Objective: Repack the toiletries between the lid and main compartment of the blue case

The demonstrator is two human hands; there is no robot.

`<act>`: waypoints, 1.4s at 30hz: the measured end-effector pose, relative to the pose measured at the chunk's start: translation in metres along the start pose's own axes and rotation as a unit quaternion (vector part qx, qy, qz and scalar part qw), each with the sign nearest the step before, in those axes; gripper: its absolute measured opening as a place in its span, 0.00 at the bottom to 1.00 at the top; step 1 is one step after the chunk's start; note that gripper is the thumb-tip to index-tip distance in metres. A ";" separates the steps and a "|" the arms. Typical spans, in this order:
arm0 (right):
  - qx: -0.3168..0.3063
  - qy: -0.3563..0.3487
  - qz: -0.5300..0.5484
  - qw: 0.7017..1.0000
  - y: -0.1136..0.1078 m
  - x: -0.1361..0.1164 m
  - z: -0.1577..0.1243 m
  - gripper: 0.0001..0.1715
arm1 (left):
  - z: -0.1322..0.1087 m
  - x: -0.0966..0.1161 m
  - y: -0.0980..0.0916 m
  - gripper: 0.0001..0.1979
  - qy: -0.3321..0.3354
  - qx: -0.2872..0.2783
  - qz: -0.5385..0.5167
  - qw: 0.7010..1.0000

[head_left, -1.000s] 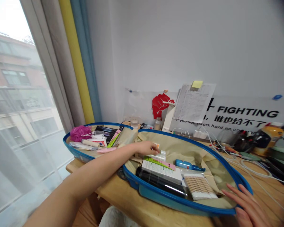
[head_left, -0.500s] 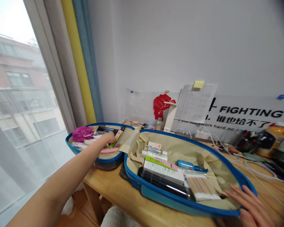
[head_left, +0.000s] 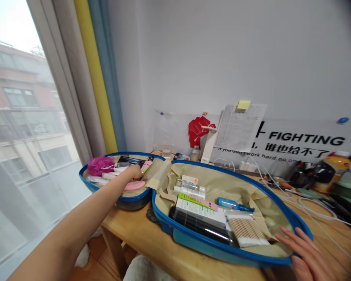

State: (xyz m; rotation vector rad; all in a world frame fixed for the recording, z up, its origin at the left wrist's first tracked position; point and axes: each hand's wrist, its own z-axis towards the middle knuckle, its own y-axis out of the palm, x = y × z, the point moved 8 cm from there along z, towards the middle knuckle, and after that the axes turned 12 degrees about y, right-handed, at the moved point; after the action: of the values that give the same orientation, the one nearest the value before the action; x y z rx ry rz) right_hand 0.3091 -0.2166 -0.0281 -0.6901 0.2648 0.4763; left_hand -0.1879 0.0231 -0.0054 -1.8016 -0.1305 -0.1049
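Observation:
A blue-rimmed suitcase (head_left: 219, 258) lies open in two halves on a wooden table. My left hand (head_left: 133, 171) reaches into the left half, its curled fingers on a pink-and-green packet (head_left: 146, 167); the fingertips are hidden. Beside that hand are a purple bath puff (head_left: 100, 166), a pink flat item (head_left: 135, 185) and white tubes. My right hand (head_left: 305, 249) rests at the right half's rim, fingers spread, holding nothing. Nearest it lies a pack of cotton swabs (head_left: 248, 231). Also in that half are a blue bottle (head_left: 234, 204), a white box (head_left: 201, 210), another pink-and-green packet (head_left: 197, 201) and small tubes.
White cables (head_left: 310, 207) trail over the wooden table (head_left: 134, 230) at the right. An orange-labelled bottle (head_left: 333, 169) and pens stand behind them. A white lamp-like stand (head_left: 209, 146) is against the wall. Curtains (head_left: 84, 78) and a window are on the left.
The packet at my left hand has tilted slightly, with less of its green part showing. My right hand stays spread at the rim. The view has shifted a little.

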 end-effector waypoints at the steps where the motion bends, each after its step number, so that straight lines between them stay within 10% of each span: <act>1: 0.000 0.000 0.000 1.000 0.000 -0.001 0.000 0.18 | 0.000 0.000 -0.001 0.19 0.004 0.007 -0.004 1.000; 9: -0.003 0.003 -0.007 1.000 -0.002 -0.001 0.002 0.19 | -0.011 0.009 -0.028 0.18 0.063 0.124 -0.068 0.988; 15: 0.006 0.012 0.002 1.000 -0.003 0.000 0.001 0.18 | -0.039 0.084 -0.055 0.17 0.254 0.144 -0.164 0.942; 24: 0.010 0.021 -0.005 1.000 -0.005 -0.006 0.003 0.18 | -0.087 0.203 0.018 0.09 0.432 -0.013 -0.161 0.887; 42: -0.001 0.017 -0.009 1.000 -0.005 -0.007 0.003 0.18 | -0.086 0.218 0.041 0.09 0.425 0.009 -0.037 0.904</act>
State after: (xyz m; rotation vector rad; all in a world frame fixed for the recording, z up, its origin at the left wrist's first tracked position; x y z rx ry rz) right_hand 0.3054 -0.2204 -0.0207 -0.7031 0.2892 0.4473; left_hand 0.0338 -0.0626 0.0056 -1.5868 0.4243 -0.9245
